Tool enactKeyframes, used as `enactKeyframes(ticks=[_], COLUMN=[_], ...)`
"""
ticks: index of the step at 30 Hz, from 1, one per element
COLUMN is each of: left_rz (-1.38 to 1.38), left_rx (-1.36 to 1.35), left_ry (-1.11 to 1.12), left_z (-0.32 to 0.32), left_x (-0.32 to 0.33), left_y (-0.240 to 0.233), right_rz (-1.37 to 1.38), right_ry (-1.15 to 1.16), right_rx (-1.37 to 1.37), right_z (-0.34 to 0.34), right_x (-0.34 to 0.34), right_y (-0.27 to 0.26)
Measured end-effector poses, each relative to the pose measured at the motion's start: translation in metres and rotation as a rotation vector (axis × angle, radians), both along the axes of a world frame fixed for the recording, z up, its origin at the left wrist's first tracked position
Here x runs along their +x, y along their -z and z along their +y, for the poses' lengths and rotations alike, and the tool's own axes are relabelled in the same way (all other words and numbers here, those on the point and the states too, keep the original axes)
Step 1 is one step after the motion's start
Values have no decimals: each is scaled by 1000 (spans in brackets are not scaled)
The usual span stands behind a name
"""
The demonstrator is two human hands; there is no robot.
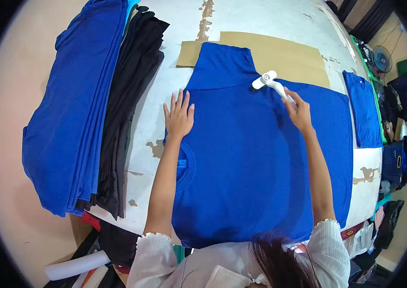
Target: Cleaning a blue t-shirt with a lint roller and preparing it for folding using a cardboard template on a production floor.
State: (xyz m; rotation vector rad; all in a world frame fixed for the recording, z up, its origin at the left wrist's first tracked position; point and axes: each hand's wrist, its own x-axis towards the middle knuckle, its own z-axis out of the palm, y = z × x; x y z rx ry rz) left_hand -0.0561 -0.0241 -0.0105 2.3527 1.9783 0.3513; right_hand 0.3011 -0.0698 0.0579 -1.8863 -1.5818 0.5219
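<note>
A blue T-shirt (239, 144) lies spread flat before me, its neckline at the left and one sleeve (225, 66) at the far side. My left hand (179, 117) rests palm down on the shirt's shoulder edge, fingers apart and holding nothing. In my right hand (299, 109) is the handle of a white T-headed hand tool (269, 80), apparently a lint remover. Its head is over the seam near the sleeve's underarm; I cannot tell whether it touches the cloth. A small label (181, 164) shows inside the neckline.
Folded blue garments (77, 100) and black garments (133, 72) are stacked along the left of the worn white table (142, 201). Tan cardboard (286, 57) lies beneath the sleeve. At the right are a folded blue shirt (363, 111), a blue basket (392, 162) and a fan (382, 58).
</note>
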Motion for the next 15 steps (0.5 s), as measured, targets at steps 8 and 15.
enactKeyframes(ticks=[8,15], left_rz=[9,29], left_rx=[-16,-41], left_ry=[-8,-25], left_z=[-1,0], left_x=[-4,-3], left_y=[1,-1], right_rz=[36,-57], right_ry=[-380,-32], right_rx=[130,243], right_z=[-40,-12], right_x=[-109,-17], right_y=[15,30])
